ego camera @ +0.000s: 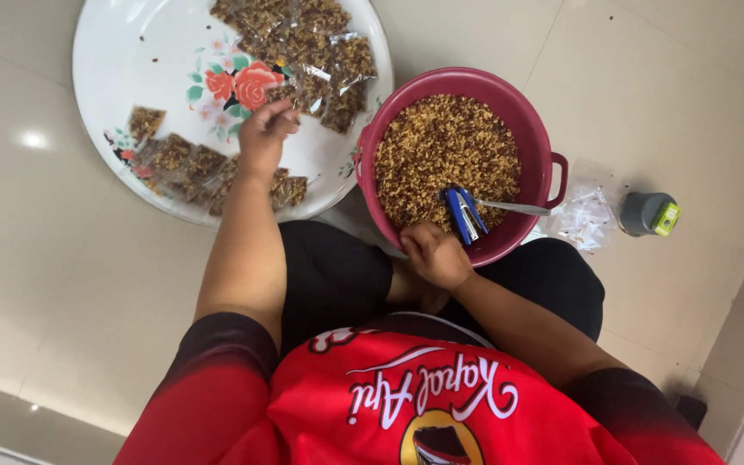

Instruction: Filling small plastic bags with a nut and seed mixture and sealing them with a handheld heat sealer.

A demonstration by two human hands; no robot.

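1. Nearest the camera sits the person's red printed shirt (406, 396), with dark trousers (337, 275) over crossed legs on the pale tiled floor (62, 284).
2. Just beyond, the right hand (435, 255) rests at the near rim of the maroon basin (537, 120), fingers curled beside a blue stapler (463, 213). Whether it grips the stapler I cannot tell.
3. A metal spoon (514, 207) lies just beside the stapler on the brown fried snack mix (445, 146) that fills the basin.
4. To the right of the basin, on the floor, lie empty clear bags (585, 217) and a small grey container with a green part (647, 213).
5. Further off, the left hand (264, 133) reaches over the white flowered tray (131, 52), fingers pinched narrowly on a small filled packet (284, 93) near the tray's middle.
6. Filled packets (187, 164) line the tray's near edge; a larger pile (303, 43) sits at its far edge.
7. Done well, I judge, the pinch stays on the packet's top seam, keeping it level so nothing spills.
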